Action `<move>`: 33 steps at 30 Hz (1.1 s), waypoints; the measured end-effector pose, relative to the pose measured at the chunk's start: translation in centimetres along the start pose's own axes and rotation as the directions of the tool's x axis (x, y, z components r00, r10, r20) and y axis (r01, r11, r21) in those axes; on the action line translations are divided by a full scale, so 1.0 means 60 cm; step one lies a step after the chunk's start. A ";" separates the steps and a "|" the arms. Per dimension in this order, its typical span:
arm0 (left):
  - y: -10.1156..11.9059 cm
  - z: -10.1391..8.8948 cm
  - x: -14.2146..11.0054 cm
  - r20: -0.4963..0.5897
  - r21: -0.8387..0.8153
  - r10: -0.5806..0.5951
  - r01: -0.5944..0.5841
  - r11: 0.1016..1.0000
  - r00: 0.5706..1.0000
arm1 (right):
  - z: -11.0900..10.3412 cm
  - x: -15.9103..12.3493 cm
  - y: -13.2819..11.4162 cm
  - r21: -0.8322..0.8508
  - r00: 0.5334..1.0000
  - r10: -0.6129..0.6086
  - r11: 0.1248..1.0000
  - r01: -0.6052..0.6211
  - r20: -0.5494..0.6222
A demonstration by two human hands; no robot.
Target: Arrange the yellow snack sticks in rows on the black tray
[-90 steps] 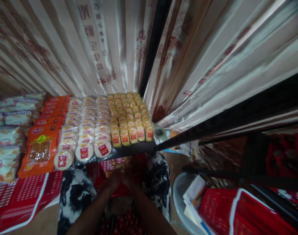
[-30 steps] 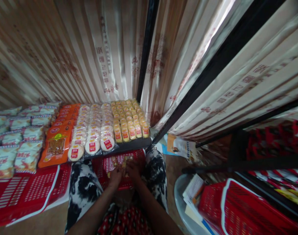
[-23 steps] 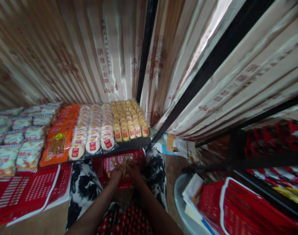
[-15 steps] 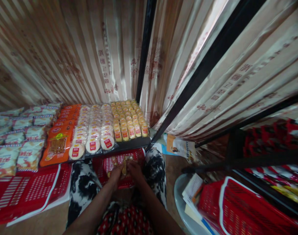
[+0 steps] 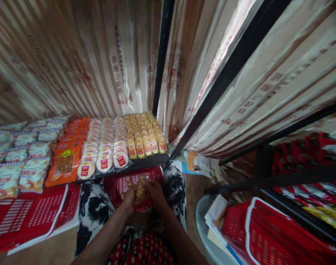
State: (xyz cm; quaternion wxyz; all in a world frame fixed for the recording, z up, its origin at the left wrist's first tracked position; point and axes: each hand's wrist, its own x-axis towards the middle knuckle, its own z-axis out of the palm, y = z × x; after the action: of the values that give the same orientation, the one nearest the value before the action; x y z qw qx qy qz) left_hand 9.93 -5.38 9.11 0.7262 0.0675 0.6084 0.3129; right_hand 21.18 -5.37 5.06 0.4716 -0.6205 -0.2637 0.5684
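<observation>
Over a red plastic basket [image 5: 111, 185] between the knees, my left hand [image 5: 129, 195] and my right hand [image 5: 154, 191] are closed on a small yellow wrapped snack roll [image 5: 141, 187]. Whether it is one pack or a few pressed together I cannot tell. Another wrapped snack [image 5: 128, 180] lies in the basket beside my left fingers. On the dark shelf [image 5: 152, 161] just beyond, similar yellow wrapped rolls [image 5: 147, 146] stand in tight rows. Left of them are columns of round white wrapped crackers [image 5: 104, 162].
Orange bags of sticks [image 5: 64, 163] and white snack bags [image 5: 34, 175] fill the shelf's left. A red basket [image 5: 32, 213] sits below them. Right are a black metal post [image 5: 212, 99], a grey tub [image 5: 202, 221] with papers, and another red basket [image 5: 278, 232]. A pleated curtain [image 5: 101, 55] hangs behind.
The view has swung slightly right. My hands, low and dim in the basket three seconds ago, have risen a little, and the yellow roll between them shows more clearly. The shelf rows look unchanged.
</observation>
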 end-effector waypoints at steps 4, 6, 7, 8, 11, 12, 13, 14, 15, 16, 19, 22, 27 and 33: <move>0.004 0.003 -0.010 0.056 -0.104 -0.066 0.071 0.992 0.996 | -0.001 -0.010 -0.004 -0.003 1.000 -0.021 1.000 0.021 -0.014; 0.004 0.003 -0.011 0.081 -0.125 -0.091 0.101 0.987 0.993 | -0.001 -0.016 -0.008 -0.002 0.999 -0.031 1.000 0.031 -0.012; 0.003 0.003 -0.010 0.090 -0.135 -0.103 0.114 0.984 0.991 | 0.000 -0.018 -0.010 -0.002 0.999 -0.038 0.999 0.038 -0.010; 0.002 0.003 -0.009 0.096 -0.146 -0.113 0.127 0.981 0.989 | 0.000 -0.020 -0.012 -0.003 0.999 -0.044 0.999 0.044 -0.008; -0.003 0.003 -0.006 0.098 -0.179 -0.128 0.144 0.973 0.987 | 0.000 -0.025 -0.018 -0.007 0.998 -0.059 0.998 0.059 0.003; -0.004 0.003 -0.005 0.098 -0.190 -0.127 0.144 0.971 0.987 | 0.000 -0.027 -0.020 -0.009 0.998 -0.062 0.998 0.062 0.006; -0.005 0.003 -0.004 0.098 -0.199 -0.125 0.143 0.970 0.987 | 0.000 -0.029 -0.022 -0.010 0.998 -0.065 0.998 0.065 0.009; -0.006 0.004 -0.004 0.101 -0.207 -0.122 0.141 0.968 0.987 | 0.000 -0.030 -0.025 -0.012 0.998 -0.069 0.998 0.069 0.012; -0.006 0.005 -0.004 0.106 -0.214 -0.122 0.143 0.966 0.987 | -0.001 -0.032 -0.027 -0.015 0.997 -0.072 0.997 0.072 0.012; -0.006 0.006 -0.005 0.111 -0.220 -0.123 0.146 0.965 0.986 | -0.001 -0.033 -0.029 -0.021 0.997 -0.077 0.997 0.077 0.009; -0.005 0.010 -0.011 0.132 -0.244 -0.123 0.152 0.958 0.984 | -0.002 -0.036 -0.036 -0.054 0.994 -0.109 0.993 0.109 0.001; -0.006 0.013 -0.016 0.134 -0.266 -0.127 0.160 0.951 0.983 | -0.004 -0.038 -0.038 -0.099 0.990 -0.138 0.985 0.138 0.006; -0.018 0.011 -0.008 0.094 -0.261 -0.105 0.126 0.957 0.990 | -0.006 -0.041 -0.034 -0.189 0.980 -0.198 0.961 0.200 0.031; -0.030 0.007 0.006 0.054 -0.241 -0.037 0.048 0.969 0.998 | -0.008 -0.046 -0.037 -0.390 0.952 -0.293 0.870 0.302 0.083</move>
State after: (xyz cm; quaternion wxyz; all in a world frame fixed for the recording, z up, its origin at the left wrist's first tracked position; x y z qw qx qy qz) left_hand 11.01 -6.49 8.06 0.7502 -0.0271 0.5490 0.3675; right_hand 21.49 -6.97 8.28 0.4143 -0.6494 -0.4710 0.4298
